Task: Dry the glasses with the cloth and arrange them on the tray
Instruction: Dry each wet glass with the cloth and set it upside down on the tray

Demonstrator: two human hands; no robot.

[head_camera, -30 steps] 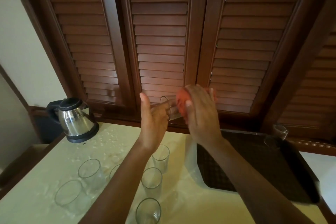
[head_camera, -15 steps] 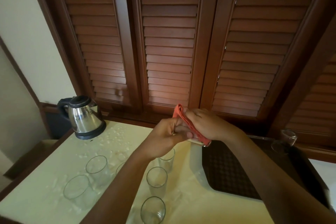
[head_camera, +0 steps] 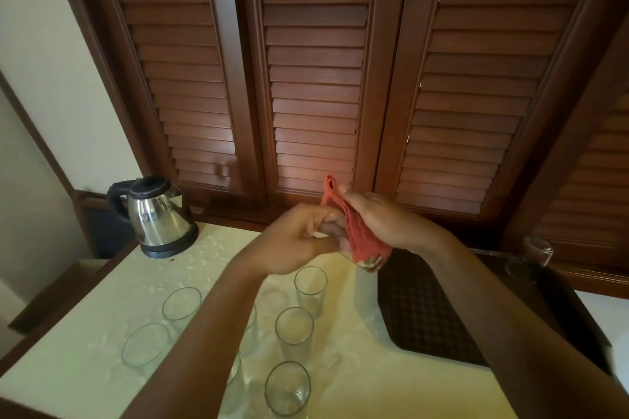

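Note:
My left hand (head_camera: 299, 241) grips a clear glass (head_camera: 369, 264) held above the counter; only its base shows under the cloth. My right hand (head_camera: 381, 218) presses an orange-red cloth (head_camera: 354, 235) round that glass, fingers curled over it. Several wet glasses stand upright on the pale counter below: one (head_camera: 310, 289) nearest the tray, one (head_camera: 294, 330) in front of it, one (head_camera: 287, 388) at the front, and two on the left (head_camera: 181, 304) (head_camera: 146, 347). The dark tray (head_camera: 425, 316) lies to the right, with one glass (head_camera: 536, 253) at its far corner.
A steel electric kettle (head_camera: 158, 214) stands at the counter's back left. Dark louvred wooden shutters (head_camera: 313, 78) rise right behind the counter. Water drops cover the counter (head_camera: 102, 316) around the glasses. My forearms hide part of the glass group.
Both hands dropped lower with the glass. The cloth moved from the glass's end to wrap round its side, and the glass is now mostly hidden between my hands.

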